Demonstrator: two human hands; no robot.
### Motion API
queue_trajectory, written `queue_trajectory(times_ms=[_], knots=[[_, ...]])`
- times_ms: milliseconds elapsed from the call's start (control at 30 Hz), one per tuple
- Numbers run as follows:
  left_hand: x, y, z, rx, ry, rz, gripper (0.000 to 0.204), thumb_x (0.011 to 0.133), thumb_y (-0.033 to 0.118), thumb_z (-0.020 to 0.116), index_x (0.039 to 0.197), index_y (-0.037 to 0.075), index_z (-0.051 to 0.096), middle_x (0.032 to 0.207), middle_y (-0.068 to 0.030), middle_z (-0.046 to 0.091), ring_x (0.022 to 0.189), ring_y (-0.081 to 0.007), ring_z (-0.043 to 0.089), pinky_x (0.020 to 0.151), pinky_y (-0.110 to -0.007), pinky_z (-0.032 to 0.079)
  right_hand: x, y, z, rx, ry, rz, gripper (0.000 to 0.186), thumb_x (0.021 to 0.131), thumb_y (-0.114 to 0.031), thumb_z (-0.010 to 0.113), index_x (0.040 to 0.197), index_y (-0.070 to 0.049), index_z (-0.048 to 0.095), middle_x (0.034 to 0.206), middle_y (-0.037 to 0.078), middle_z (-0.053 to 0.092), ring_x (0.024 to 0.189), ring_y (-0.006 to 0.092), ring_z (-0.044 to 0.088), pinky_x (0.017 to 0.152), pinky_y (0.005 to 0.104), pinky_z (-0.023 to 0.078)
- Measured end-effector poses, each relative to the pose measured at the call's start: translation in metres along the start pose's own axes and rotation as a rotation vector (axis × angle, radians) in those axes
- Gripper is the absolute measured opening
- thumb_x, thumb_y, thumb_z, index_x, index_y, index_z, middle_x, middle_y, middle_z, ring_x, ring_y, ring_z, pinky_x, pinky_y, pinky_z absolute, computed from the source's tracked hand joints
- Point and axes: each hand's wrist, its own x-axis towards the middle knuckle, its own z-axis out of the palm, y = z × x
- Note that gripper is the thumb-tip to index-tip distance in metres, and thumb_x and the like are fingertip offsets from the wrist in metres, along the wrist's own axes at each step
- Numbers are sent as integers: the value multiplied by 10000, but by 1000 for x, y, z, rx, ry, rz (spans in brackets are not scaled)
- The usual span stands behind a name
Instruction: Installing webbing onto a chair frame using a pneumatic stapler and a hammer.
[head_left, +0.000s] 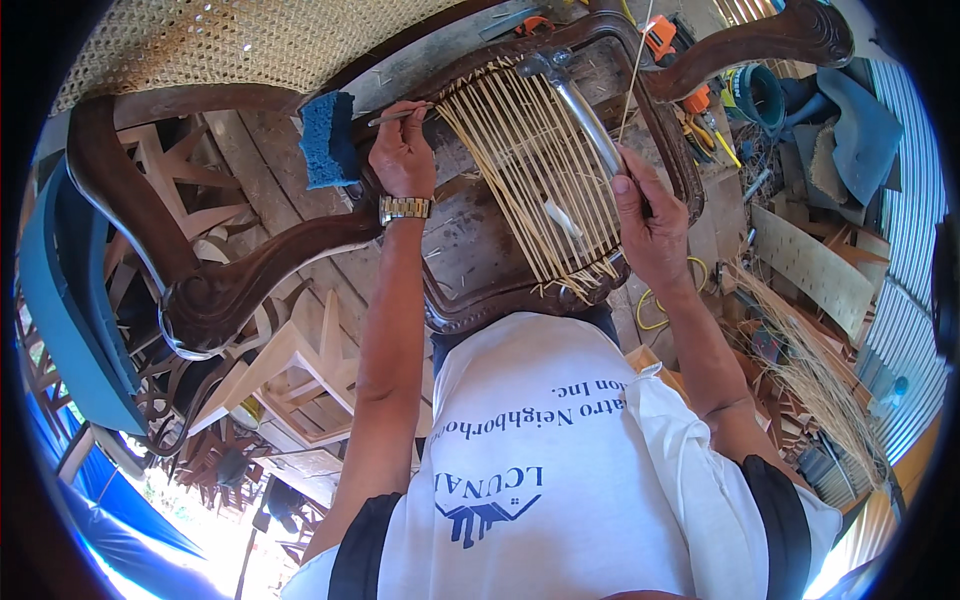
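Observation:
A dark carved wooden chair frame [465,312] lies before me, with pale rattan strands [540,170] strung in rows across its opening. My right hand [652,215] is wrapped round the handle of a hammer [590,120]. The hammer's head rests over the far rail, above the strands. My left hand [403,155], wearing a wristwatch, pinches a thin metal rod [392,118] at the frame's left side, beside the first strands. Its tip is too small to make out. A small white piece [563,220] lies among the strands.
A blue foam block [328,140] sits left of my left hand. Curved chair arms [270,255] reach out on the left, below a woven cane panel [230,45]. Orange-handled tools [660,38] and a bucket [752,98] stand far right; loose rattan [810,360] lies nearer.

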Motion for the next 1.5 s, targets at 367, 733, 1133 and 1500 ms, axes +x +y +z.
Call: queue_trajectory(times_ms=[367, 733, 1133, 1500], knots=[[5, -3, 1, 4, -14, 29, 75, 905, 80, 697, 978, 98, 690, 873, -102, 723, 781, -245, 710, 690, -330, 540, -2, -4, 8, 15, -30, 44, 316, 985, -115, 637, 1289, -29, 627, 899, 24, 680, 731, 36, 529, 632, 201, 458], [4, -7, 5, -40, -8, 40, 59, 917, 85, 685, 970, 112, 685, 848, -87, 729, 765, -216, 717, 673, -314, 535, -6, -7, 19, 1, -65, 30, 312, 982, -128, 642, 1279, -33, 633, 830, 26, 667, 679, 46, 529, 590, 218, 453], [15, 7, -2, 25, -88, 100, 53, 907, 94, 691, 952, 96, 662, 809, -121, 706, 724, -280, 697, 634, -349, 525, -7, -11, 21, 6, -81, 64, 313, 981, -123, 640, 1281, -35, 630, 816, 42, 658, 673, 57, 538, 592, 225, 460], [19, 3, 2, 99, -118, 141, 31, 906, 124, 683, 929, 122, 663, 766, -129, 691, 674, -321, 674, 590, -383, 509, -2, -13, 17, 46, -116, 96, 318, 990, -133, 631, 1288, -24, 621, 833, 41, 655, 704, 61, 550, 627, 223, 471]])
